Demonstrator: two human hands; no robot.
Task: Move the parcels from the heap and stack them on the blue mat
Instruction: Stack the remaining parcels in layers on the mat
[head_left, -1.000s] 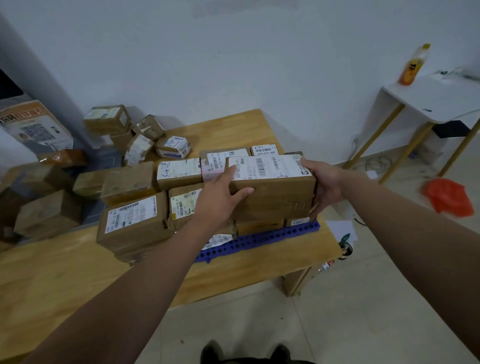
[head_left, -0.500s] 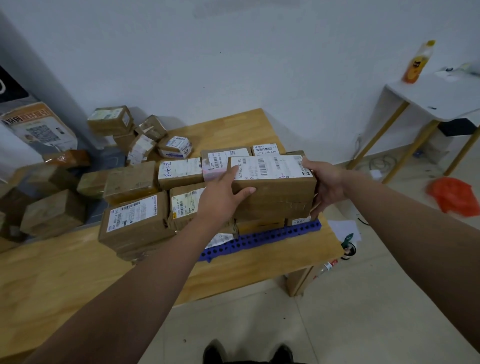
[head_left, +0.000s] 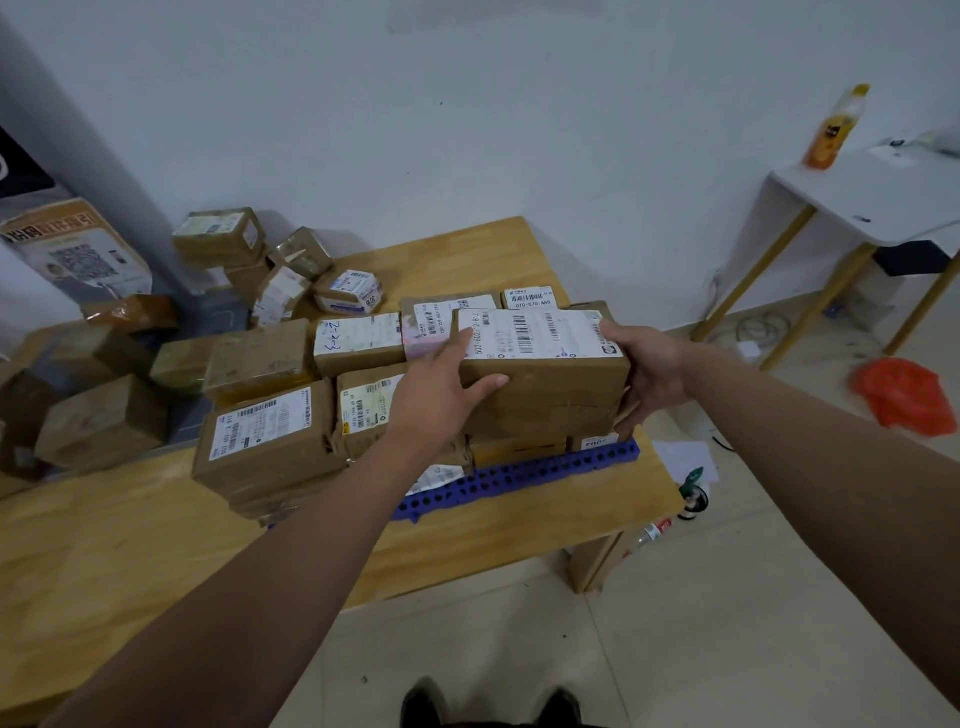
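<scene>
Two-handed grip on one brown cardboard parcel with a white barcode label on top (head_left: 540, 364): left hand (head_left: 436, 400) clasped over its near-left corner, thumb across the front face, fingers up along the left end; right hand (head_left: 649, 374) pressed flat against the right end, fingertips curled under the lower edge. Parcel level, label up, resting on — or just above — the front-right pile of stacked parcels (head_left: 519, 447); contact underneath hidden by the parcel itself, so not possible to say whether fully set down.

Below that pile, the blue perforated plastic mat (head_left: 545, 467), its near edge showing along the front of the pale wooden bench (head_left: 130, 545). Already stacked on the mat: several rows of taped brown parcels, among them a large labelled box at front left (head_left: 265, 441) and lower labelled ones toward the back.

Further out, to the left and rear, the heap of loose brown parcels (head_left: 249, 260), tumbled at odd angles in the corner by the wall, with more brown boxes (head_left: 98, 421) off the left side.

Judging by the count — well past halfway, though a fair number left to carry over. Present step: seating this parcel squarely before letting go.
</scene>
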